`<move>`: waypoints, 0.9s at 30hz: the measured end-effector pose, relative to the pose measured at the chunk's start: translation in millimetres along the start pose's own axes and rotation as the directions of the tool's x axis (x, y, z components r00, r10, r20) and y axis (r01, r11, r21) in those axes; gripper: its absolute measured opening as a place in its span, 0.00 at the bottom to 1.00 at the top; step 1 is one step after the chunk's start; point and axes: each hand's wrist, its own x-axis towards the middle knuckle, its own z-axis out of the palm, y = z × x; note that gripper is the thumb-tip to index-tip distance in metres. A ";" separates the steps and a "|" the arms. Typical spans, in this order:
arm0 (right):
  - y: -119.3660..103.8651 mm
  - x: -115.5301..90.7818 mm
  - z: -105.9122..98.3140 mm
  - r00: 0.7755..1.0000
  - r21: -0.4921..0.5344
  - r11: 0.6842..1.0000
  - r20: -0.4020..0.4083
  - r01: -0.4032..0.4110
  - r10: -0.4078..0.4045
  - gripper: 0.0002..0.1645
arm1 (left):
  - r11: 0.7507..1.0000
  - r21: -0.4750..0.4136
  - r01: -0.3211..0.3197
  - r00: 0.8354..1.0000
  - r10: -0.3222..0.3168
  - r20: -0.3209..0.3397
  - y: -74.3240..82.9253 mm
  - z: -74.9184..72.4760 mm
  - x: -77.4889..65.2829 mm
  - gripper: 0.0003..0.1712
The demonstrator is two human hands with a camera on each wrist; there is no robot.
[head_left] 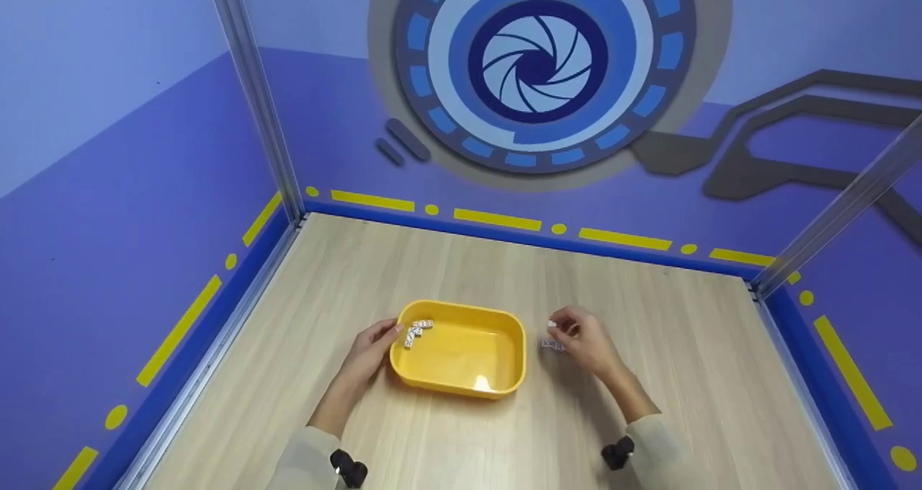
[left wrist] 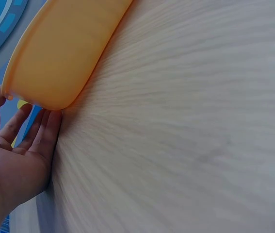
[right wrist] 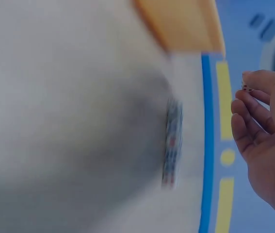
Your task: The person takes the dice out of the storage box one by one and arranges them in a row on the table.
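My left hand (head_left: 369, 347) holds the left end of a yellow plastic box (head_left: 461, 390). Its thumb lies at the rim and the fingers reach against the lower outer wall in the left wrist view. Inside the box, several white dice (head_left: 410, 339) lie grouped at the left end. To the right of the box, my right hand (head_left: 587, 342) pinches one white dotted die (right wrist: 245, 86) between thumb and forefinger, raised above the table. A row of several dice (head_left: 551, 345) stands on the table below that hand, partly hidden by it in the head view.
Everything stands on a light wood-grain table (head_left: 461, 447). Blue-purple panels (head_left: 324, 130) with yellow marks wall it in at the back and both sides, with metal posts (head_left: 263, 101) at the corners.
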 end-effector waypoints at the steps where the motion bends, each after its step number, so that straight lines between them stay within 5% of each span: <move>1: 6.5 -2.7 -5.6 1.000 -0.016 1.000 -0.022 -0.001 0.001 0.08 | 1.000 -0.003 -0.002 1.000 0.002 0.003 -0.3 -0.3 -0.2 0.26; 12: 58.3 -36.0 -33.2 0.990 -0.089 0.989 -0.084 -0.117 0.110 0.09 | 1.000 0.001 0.005 1.000 -0.005 0.017 -1.0 -2.3 0.0 0.27; 27: 82.8 -56.5 -31.3 0.988 -0.144 0.977 -0.041 -0.155 0.151 0.08 | 1.000 0.006 -0.003 1.000 0.003 -0.002 -1.0 -0.3 0.9 0.28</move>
